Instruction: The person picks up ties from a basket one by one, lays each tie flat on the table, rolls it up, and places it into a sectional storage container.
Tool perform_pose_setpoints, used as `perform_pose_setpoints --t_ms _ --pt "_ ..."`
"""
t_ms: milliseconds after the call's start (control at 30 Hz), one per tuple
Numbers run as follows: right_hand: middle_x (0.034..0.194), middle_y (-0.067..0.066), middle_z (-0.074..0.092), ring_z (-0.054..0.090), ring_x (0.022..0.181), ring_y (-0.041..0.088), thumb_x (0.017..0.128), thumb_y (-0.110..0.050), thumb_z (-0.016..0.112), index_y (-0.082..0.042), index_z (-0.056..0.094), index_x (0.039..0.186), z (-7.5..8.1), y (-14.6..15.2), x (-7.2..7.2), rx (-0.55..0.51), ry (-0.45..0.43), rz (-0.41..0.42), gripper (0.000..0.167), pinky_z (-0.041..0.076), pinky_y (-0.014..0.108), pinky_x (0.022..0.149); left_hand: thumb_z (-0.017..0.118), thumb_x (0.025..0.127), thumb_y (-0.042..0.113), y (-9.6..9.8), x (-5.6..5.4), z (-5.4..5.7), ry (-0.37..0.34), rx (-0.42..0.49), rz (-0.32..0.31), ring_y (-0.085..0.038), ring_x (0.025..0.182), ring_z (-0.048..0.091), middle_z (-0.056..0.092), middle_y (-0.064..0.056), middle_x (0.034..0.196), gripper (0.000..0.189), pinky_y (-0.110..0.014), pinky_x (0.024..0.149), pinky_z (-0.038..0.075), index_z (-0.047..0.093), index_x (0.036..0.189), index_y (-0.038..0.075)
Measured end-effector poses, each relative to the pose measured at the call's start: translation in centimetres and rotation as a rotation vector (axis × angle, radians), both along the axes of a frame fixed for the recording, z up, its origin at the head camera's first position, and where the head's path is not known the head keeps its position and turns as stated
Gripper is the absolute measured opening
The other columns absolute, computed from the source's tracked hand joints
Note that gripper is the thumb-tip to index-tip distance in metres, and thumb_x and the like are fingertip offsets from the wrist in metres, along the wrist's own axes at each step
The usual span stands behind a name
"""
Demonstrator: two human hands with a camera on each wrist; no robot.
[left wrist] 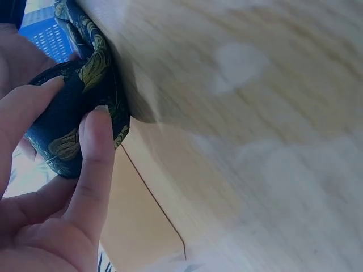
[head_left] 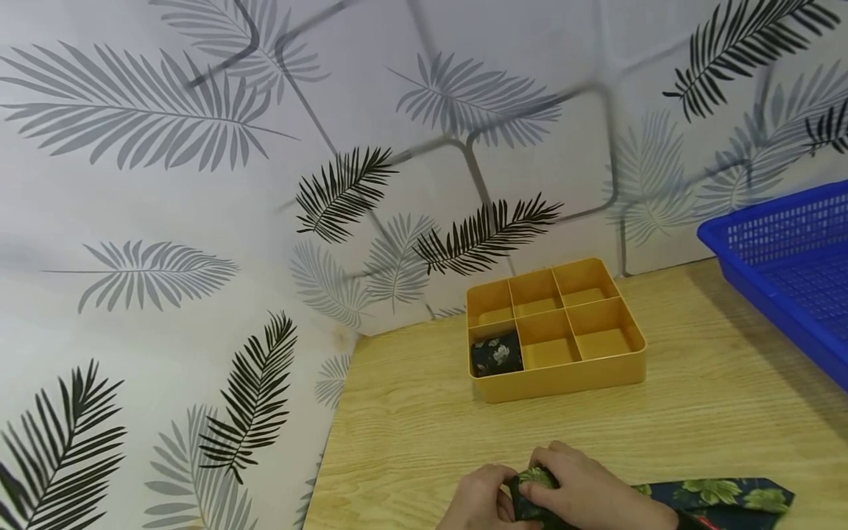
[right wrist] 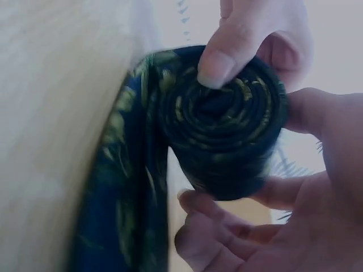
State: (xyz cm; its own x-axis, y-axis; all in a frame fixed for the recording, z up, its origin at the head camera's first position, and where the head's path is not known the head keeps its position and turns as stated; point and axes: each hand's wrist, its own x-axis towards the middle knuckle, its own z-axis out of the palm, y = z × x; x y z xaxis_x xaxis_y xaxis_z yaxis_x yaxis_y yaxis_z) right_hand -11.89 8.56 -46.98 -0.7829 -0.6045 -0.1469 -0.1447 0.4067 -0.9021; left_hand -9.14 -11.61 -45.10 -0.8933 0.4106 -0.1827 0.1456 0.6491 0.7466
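A dark navy necktie (head_left: 722,492) with green-yellow flowers is partly wound into a coil; its loose tail trails to the right along the table. Both hands hold the rolled part (right wrist: 221,127), whose spiral end shows in the right wrist view. My left hand (head_left: 478,502) grips the coil from the left, thumb and fingers bent round it (left wrist: 74,209). From the other side my right hand (head_left: 586,489) curls over the roll, partly hiding it in the head view. Beyond the hands stands a yellow six-compartment box (head_left: 563,381); a dark rolled cloth with pale flowers (head_left: 497,355) fills its front left compartment.
At the right edge sits a blue mesh basket (head_left: 782,294) on the wood-grain table (head_left: 411,419). A white wall covering with leaf prints (head_left: 371,280) rises behind the table and along its left side.
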Motion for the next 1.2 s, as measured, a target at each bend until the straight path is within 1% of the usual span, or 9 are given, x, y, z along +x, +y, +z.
perform_pose_setpoints --t_ms 100,267,433,633,667,800,900,967,1200 --pt "0.097 0.004 0.054 0.048 0.075 0.018 0.095 -0.041 0.063 -0.014 0.062 0.105 0.3 0.1 0.3 0.071 0.06 -0.031 0.029 0.04 0.032 0.063 0.085 0.079 0.022 0.1 0.1 0.0 0.104 -0.058 -0.049 0.008 0.061 0.054 0.061 0.003 0.084 0.044 -0.01 0.055 0.046 0.067 0.111 -0.003" --pt "0.101 0.005 0.055 0.05 0.074 0.015 0.095 -0.04 0.063 -0.007 0.063 0.111 0.5 -0.2 0.5 0.141 0.132 -0.008 0.036 0.044 0.033 0.062 0.084 0.08 0.03 0.4 0.0 0.1 0.254 -0.192 -0.114 0.011 0.063 0.049 0.063 0.003 0.085 0.042 -0.007 0.056 0.043 0.07 0.108 0.002" --pt "0.109 0.011 0.056 0.054 0.079 0.022 0.091 -0.05 0.066 -0.001 0.062 0.116 0.4 -0.5 0.6 0.183 0.063 -0.036 0.055 0.048 0.041 0.066 0.083 0.081 0.031 0.8 -0.2 0.2 0.257 -0.239 -0.112 0.007 0.069 0.05 0.066 0.0 0.09 0.04 -0.01 0.061 0.044 0.07 0.108 0.005" --pt "0.096 0.005 0.054 0.049 0.074 0.02 0.09 -0.037 0.068 -0.009 0.062 0.101 -0.1 -0.3 0.6 0.127 0.077 -0.062 0.031 0.041 0.033 0.06 0.083 0.08 0.03 0.7 -0.2 -0.3 0.384 -0.241 -0.173 0.008 0.076 0.053 0.068 -0.003 0.1 0.043 -0.006 0.066 0.043 0.068 0.112 0.006" --pt "0.095 0.004 0.053 0.049 0.073 0.02 0.091 -0.035 0.068 -0.01 0.061 0.1 -0.1 -0.3 0.6 0.114 0.072 -0.063 0.027 0.04 0.032 0.06 0.083 0.081 0.028 0.7 -0.2 -0.3 0.379 -0.226 -0.184 0.009 0.074 0.053 0.067 -0.004 0.1 0.043 -0.005 0.065 0.043 0.067 0.114 0.005" --pt "0.095 0.004 0.053 0.047 0.075 0.021 0.092 -0.031 0.066 -0.011 0.059 0.101 -0.1 -0.1 0.5 0.085 0.021 -0.075 0.023 0.038 0.033 0.062 0.081 0.082 0.012 0.7 -0.4 -0.5 0.188 -0.151 -0.171 0.009 0.065 0.052 0.064 -0.001 0.09 0.045 -0.007 0.061 0.043 0.059 0.12 0.003" --pt "0.096 0.005 0.053 0.048 0.076 0.022 0.091 -0.029 0.066 -0.011 0.057 0.102 0.1 -0.1 0.6 0.068 0.006 -0.082 0.023 0.038 0.034 0.062 0.078 0.082 0.004 0.8 -0.6 -0.8 0.111 -0.16 -0.162 0.007 0.065 0.051 0.06 0.001 0.085 0.046 -0.01 0.06 0.043 0.053 0.122 0.003" --pt "0.097 0.006 0.052 0.047 0.076 0.022 0.091 -0.029 0.066 -0.012 0.055 0.103 0.2 -0.1 0.7 0.061 0.004 -0.086 0.024 0.037 0.034 0.062 0.078 0.083 0.005 0.8 -0.5 -0.9 0.166 -0.205 -0.184 0.007 0.068 0.051 0.06 0.002 0.086 0.046 -0.01 0.061 0.043 0.052 0.121 0.005" --pt "0.1 0.007 0.052 0.048 0.082 0.023 0.092 -0.03 0.066 -0.014 0.053 0.104 0.0 -0.2 0.7 0.05 0.005 -0.09 0.024 0.041 0.039 0.068 0.081 0.082 0.018 0.8 0.0 -1.0 0.316 -0.275 -0.179 0.004 0.085 0.056 0.064 0.001 0.101 0.045 -0.013 0.07 0.047 0.056 0.118 0.009"
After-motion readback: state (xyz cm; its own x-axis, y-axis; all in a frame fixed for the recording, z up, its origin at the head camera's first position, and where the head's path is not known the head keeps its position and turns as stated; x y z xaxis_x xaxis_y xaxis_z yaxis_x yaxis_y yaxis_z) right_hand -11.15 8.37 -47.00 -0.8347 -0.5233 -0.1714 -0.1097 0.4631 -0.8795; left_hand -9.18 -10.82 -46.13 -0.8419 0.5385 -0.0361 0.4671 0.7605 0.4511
